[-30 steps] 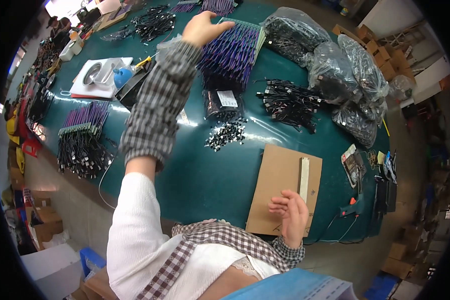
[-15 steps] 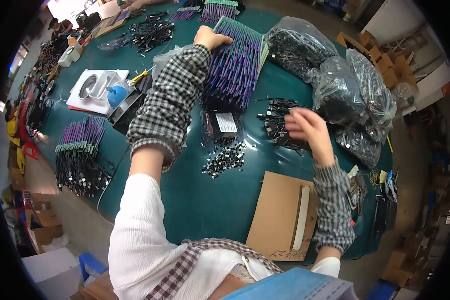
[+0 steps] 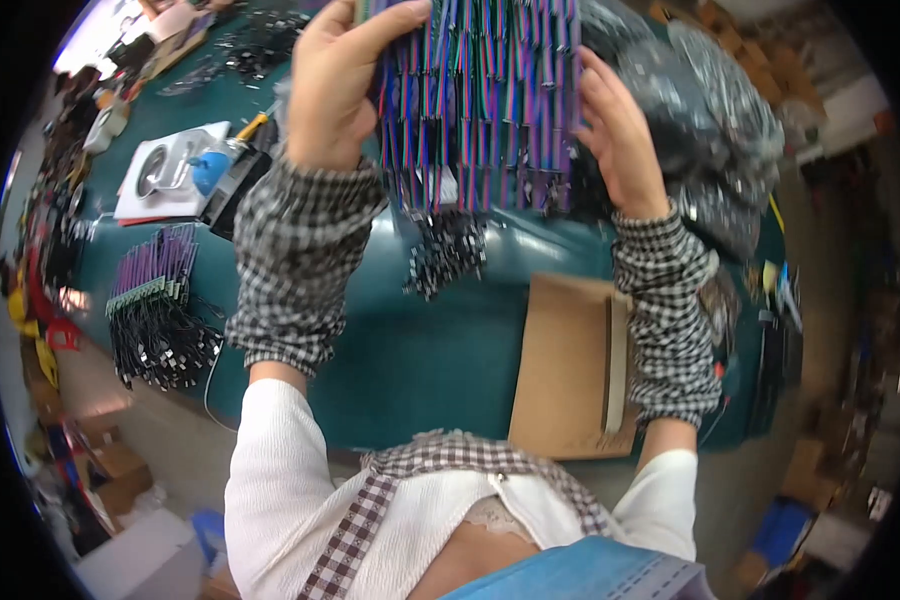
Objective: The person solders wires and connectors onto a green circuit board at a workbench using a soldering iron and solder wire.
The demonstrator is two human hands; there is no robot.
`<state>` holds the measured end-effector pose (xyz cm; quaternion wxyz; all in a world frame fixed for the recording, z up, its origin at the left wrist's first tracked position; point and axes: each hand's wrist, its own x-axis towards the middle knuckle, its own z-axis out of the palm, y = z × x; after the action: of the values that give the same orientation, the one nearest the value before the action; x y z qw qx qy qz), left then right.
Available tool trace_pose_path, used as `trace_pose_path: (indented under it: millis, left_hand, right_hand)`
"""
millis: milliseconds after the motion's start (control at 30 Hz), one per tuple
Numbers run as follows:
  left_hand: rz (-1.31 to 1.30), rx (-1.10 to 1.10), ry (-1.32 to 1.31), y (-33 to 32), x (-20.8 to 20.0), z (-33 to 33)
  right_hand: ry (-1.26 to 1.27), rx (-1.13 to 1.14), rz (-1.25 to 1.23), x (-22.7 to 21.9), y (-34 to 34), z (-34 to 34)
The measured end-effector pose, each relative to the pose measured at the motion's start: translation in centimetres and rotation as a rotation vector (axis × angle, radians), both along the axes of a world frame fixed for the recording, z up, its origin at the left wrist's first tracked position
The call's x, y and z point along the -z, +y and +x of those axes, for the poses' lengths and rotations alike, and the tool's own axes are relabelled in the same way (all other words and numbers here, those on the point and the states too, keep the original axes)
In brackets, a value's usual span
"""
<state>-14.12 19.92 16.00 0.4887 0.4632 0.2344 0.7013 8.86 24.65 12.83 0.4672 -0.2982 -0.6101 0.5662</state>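
Note:
A wide bundle of purple and blue wires is raised high, its upper part cut off by the picture's top edge. My left hand is closed on its left side, thumb across the front. At the right side, my right hand has its fingers against the edge of the bundle, some fingertips hidden behind it. Below hangs a view of a loose pile of small black and white connectors on the green table, partly covered by the wires.
A brown cardboard sheet with a pale strip lies near me on the right. Clear bags of dark cables stand beyond. Leftward are another purple-wired bundle with black cables, a blue squeeze bulb and a white tray.
The bundle has come up off the table and closer to me in my left hand. My right hand has moved from the black cables up to the bundle's right edge.

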Motion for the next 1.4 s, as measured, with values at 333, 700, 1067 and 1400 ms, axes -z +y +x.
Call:
trace_pose_path:
  millis: [333, 700, 1067, 1400]
  left_hand:
    - [-0.799, 0.46, -0.402, -17.5, 10.7, 8.0]
    - [-0.837, 0.56, -0.627, -24.9, 13.8, 15.7]
    - [-0.941, 1.069, -0.427, -24.7, 15.7, 24.4]
    - [-0.482, -0.245, 0.729, -17.4, 18.7, 14.4]
  right_hand:
    - [-0.508, 0.44, -0.226, 4.8, -17.1, 13.7]
    - [-0.571, 0.614, -0.08, 11.1, -21.3, 20.5]
    - [-0.69, 0.948, -0.003, 6.8, -25.7, 24.5]
    - [-0.968, 0.685, 0.309, 8.2, -27.5, 13.0]
